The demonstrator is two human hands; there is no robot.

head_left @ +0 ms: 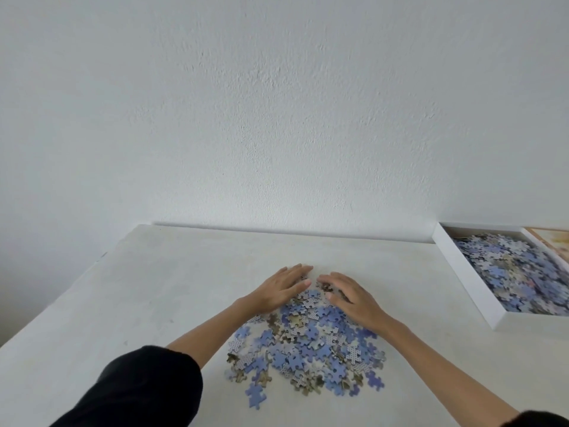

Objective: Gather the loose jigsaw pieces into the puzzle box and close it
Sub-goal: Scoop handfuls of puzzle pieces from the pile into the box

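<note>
Under both sets of fingers, and back toward the wrists, lies the heap of loose jigsaw pieces [308, 343] on the white table [154, 288]. The left hand [277, 289] lies flat on its far edge, fingers straight. The right hand [351, 298] cups it with gently bent fingers, gripping nothing. Well right of the fingertips sits the open puzzle box [466, 282], part-filled. The print beside it is too blurred to read.
</note>
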